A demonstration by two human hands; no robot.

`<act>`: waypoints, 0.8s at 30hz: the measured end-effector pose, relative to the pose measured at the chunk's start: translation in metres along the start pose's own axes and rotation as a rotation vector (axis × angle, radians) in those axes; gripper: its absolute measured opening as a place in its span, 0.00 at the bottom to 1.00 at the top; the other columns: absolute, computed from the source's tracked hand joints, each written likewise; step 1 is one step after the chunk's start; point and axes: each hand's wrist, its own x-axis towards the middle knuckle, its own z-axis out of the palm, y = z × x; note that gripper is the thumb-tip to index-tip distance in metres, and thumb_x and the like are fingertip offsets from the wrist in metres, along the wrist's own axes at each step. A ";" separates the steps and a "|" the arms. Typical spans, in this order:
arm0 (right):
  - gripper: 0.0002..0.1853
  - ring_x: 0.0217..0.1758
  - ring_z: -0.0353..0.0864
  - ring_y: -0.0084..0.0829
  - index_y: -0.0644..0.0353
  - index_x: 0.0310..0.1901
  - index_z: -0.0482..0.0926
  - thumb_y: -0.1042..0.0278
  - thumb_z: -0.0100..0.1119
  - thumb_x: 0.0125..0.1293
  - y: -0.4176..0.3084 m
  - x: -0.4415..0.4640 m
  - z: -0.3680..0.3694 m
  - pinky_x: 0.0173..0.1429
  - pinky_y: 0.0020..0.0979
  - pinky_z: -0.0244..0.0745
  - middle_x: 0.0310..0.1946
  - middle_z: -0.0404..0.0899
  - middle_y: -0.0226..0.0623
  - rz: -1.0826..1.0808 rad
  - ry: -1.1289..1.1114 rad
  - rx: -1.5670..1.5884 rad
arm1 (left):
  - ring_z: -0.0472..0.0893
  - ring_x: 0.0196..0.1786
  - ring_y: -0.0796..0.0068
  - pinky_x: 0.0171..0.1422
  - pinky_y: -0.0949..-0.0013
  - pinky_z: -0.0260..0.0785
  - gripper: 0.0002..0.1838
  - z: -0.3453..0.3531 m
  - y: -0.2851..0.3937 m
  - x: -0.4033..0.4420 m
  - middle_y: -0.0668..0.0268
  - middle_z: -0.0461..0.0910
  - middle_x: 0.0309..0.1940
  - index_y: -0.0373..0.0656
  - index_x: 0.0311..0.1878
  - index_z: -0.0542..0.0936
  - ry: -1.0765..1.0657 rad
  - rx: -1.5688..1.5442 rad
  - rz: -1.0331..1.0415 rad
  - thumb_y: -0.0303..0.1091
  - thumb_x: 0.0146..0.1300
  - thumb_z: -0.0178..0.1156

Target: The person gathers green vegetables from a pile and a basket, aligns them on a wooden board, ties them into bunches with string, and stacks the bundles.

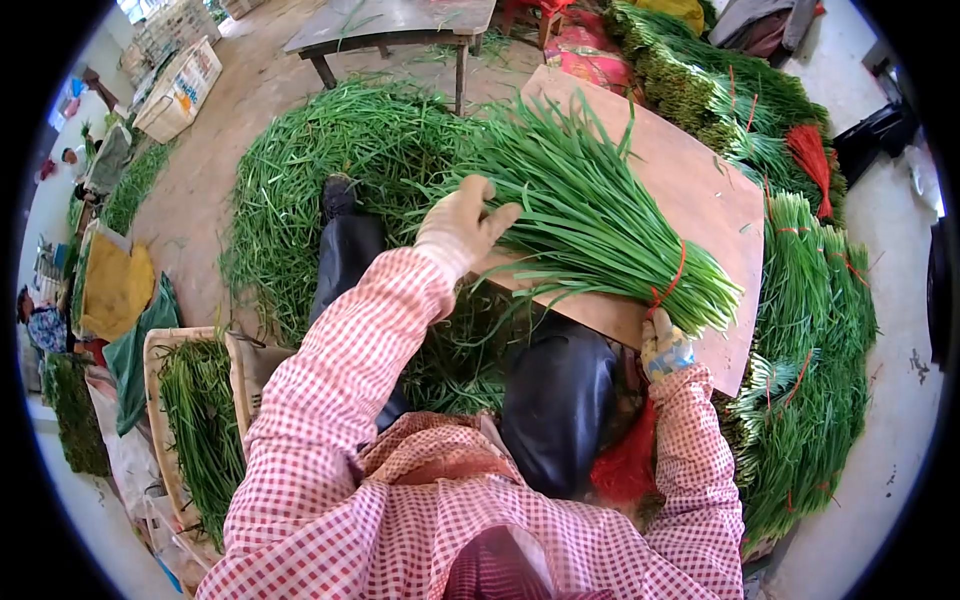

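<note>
Wooden brd under leafy grn bundle, red tie.

Looked out from the person's head, forward and steeply down, through a very wide lens. Ended in a curved rim, with black filling the corners. Took in the red-and-white checked shirt from above, very near, along the bottom edge. Showed the black waterproof legwear just beyond, at close range. Placed the bundle of long green leaves right of centre, within arm's reach, over the flat board. Reached farther at the top, to the metal-topped table, cropped by the upper edge. Caught the pale crate small and well apart, upper left. Bowed outward toward both sides.
</note>
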 end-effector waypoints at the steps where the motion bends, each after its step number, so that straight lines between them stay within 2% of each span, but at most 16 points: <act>1: 0.09 0.37 0.79 0.61 0.55 0.48 0.74 0.66 0.51 0.68 0.004 -0.001 0.004 0.41 0.53 0.74 0.33 0.80 0.56 -0.078 0.083 -0.041 | 0.80 0.40 0.48 0.47 0.54 0.71 0.20 0.003 0.006 0.012 0.50 0.80 0.34 0.37 0.46 0.73 -0.006 0.002 0.002 0.47 0.65 0.60; 2: 0.09 0.37 0.79 0.61 0.54 0.48 0.74 0.66 0.51 0.68 0.007 -0.002 0.008 0.41 0.53 0.74 0.32 0.80 0.56 -0.154 0.165 -0.082 | 0.80 0.40 0.47 0.47 0.54 0.71 0.21 0.007 0.011 0.022 0.50 0.80 0.34 0.37 0.46 0.73 -0.110 0.086 -0.010 0.49 0.66 0.59; 4: 0.10 0.39 0.79 0.59 0.55 0.48 0.75 0.68 0.52 0.67 0.002 -0.005 0.007 0.42 0.51 0.75 0.35 0.80 0.56 -0.072 0.120 -0.017 | 0.80 0.40 0.47 0.48 0.54 0.71 0.23 0.015 0.010 0.037 0.50 0.80 0.33 0.37 0.46 0.73 -0.230 0.175 -0.020 0.51 0.66 0.58; 6: 0.11 0.44 0.79 0.57 0.57 0.49 0.76 0.70 0.53 0.66 -0.003 -0.006 0.002 0.47 0.48 0.75 0.40 0.79 0.56 -0.055 0.108 -0.013 | 0.81 0.36 0.49 0.41 0.52 0.70 0.18 0.024 0.004 0.047 0.48 0.78 0.30 0.38 0.41 0.70 -0.288 0.345 0.174 0.47 0.68 0.54; 7: 0.12 0.45 0.79 0.55 0.62 0.50 0.77 0.69 0.52 0.68 0.001 -0.005 0.004 0.49 0.45 0.75 0.42 0.79 0.54 -0.001 0.048 0.068 | 0.80 0.35 0.49 0.39 0.51 0.70 0.16 0.017 0.012 0.051 0.46 0.77 0.29 0.38 0.38 0.71 -0.348 0.402 0.034 0.44 0.69 0.52; 8: 0.12 0.45 0.79 0.55 0.62 0.50 0.77 0.69 0.52 0.68 0.002 -0.006 0.004 0.49 0.45 0.75 0.42 0.79 0.54 0.002 0.038 0.066 | 0.81 0.35 0.54 0.41 0.55 0.72 0.14 0.019 -0.013 0.061 0.47 0.78 0.31 0.39 0.39 0.73 -0.207 0.472 0.021 0.42 0.69 0.52; 9: 0.12 0.46 0.79 0.55 0.62 0.50 0.76 0.68 0.52 0.69 -0.002 -0.005 0.000 0.49 0.45 0.75 0.42 0.79 0.55 -0.010 0.037 0.024 | 0.81 0.37 0.55 0.45 0.56 0.73 0.12 0.012 -0.044 0.083 0.48 0.79 0.34 0.40 0.43 0.75 -0.353 0.678 -0.206 0.40 0.69 0.52; 10: 0.12 0.46 0.79 0.55 0.62 0.50 0.76 0.67 0.51 0.69 -0.004 -0.003 -0.003 0.49 0.45 0.75 0.42 0.79 0.55 -0.023 0.040 -0.017 | 0.83 0.48 0.53 0.55 0.56 0.74 0.14 -0.027 -0.025 0.064 0.45 0.81 0.42 0.35 0.51 0.76 -0.194 0.400 -0.408 0.35 0.71 0.49; 12: 0.12 0.45 0.79 0.56 0.60 0.50 0.75 0.65 0.51 0.69 0.001 -0.005 0.003 0.47 0.47 0.75 0.41 0.79 0.55 -0.053 0.076 -0.019 | 0.80 0.53 0.49 0.58 0.54 0.71 0.15 -0.059 -0.064 0.055 0.44 0.79 0.49 0.35 0.52 0.73 -0.073 0.450 -0.380 0.36 0.69 0.53; 14: 0.12 0.42 0.79 0.59 0.58 0.49 0.75 0.64 0.52 0.69 -0.001 -0.004 0.000 0.45 0.50 0.75 0.38 0.80 0.55 -0.030 0.085 -0.025 | 0.81 0.48 0.47 0.52 0.54 0.73 0.13 -0.063 -0.111 0.027 0.48 0.82 0.42 0.37 0.49 0.73 0.231 0.394 0.059 0.36 0.67 0.55; 16: 0.11 0.40 0.79 0.60 0.57 0.48 0.74 0.62 0.51 0.69 -0.005 -0.002 -0.003 0.44 0.52 0.75 0.36 0.81 0.55 -0.050 0.099 0.013 | 0.82 0.44 0.49 0.48 0.54 0.74 0.16 -0.075 -0.062 -0.001 0.49 0.82 0.39 0.38 0.49 0.73 -0.114 0.299 -0.097 0.39 0.65 0.59; 18: 0.12 0.40 0.80 0.60 0.57 0.48 0.74 0.60 0.50 0.69 -0.011 0.000 -0.007 0.45 0.53 0.76 0.36 0.81 0.57 0.078 0.012 -0.031 | 0.82 0.42 0.48 0.45 0.55 0.74 0.20 -0.045 -0.034 -0.034 0.51 0.82 0.35 0.40 0.48 0.74 -0.289 0.267 -0.028 0.46 0.62 0.63; 20: 0.13 0.42 0.80 0.59 0.56 0.49 0.74 0.59 0.50 0.69 -0.007 0.001 -0.001 0.46 0.53 0.76 0.37 0.81 0.57 0.088 0.022 -0.031 | 0.82 0.43 0.49 0.46 0.55 0.74 0.29 -0.004 -0.019 -0.059 0.50 0.81 0.38 0.41 0.53 0.72 -0.224 0.283 0.288 0.53 0.57 0.66; 22: 0.10 0.36 0.80 0.59 0.57 0.46 0.75 0.62 0.52 0.69 -0.002 0.000 0.006 0.39 0.51 0.75 0.31 0.80 0.55 -0.022 0.157 -0.054 | 0.78 0.53 0.46 0.53 0.55 0.75 0.47 0.014 0.020 -0.068 0.46 0.73 0.58 0.43 0.69 0.63 -0.312 0.360 0.138 0.60 0.53 0.67; 23: 0.10 0.37 0.80 0.59 0.57 0.46 0.75 0.62 0.53 0.69 -0.005 0.001 0.003 0.40 0.50 0.75 0.31 0.80 0.55 -0.025 0.142 -0.045 | 0.78 0.55 0.47 0.54 0.53 0.74 0.56 0.026 0.025 -0.068 0.42 0.70 0.60 0.40 0.73 0.53 -0.348 0.416 0.130 0.63 0.50 0.67; 24: 0.10 0.37 0.80 0.59 0.57 0.46 0.75 0.62 0.53 0.69 -0.004 0.001 0.004 0.40 0.50 0.75 0.31 0.80 0.55 -0.021 0.143 -0.052 | 0.79 0.52 0.47 0.49 0.52 0.75 0.46 0.035 0.030 -0.067 0.42 0.71 0.59 0.39 0.69 0.57 -0.385 0.476 0.122 0.58 0.57 0.63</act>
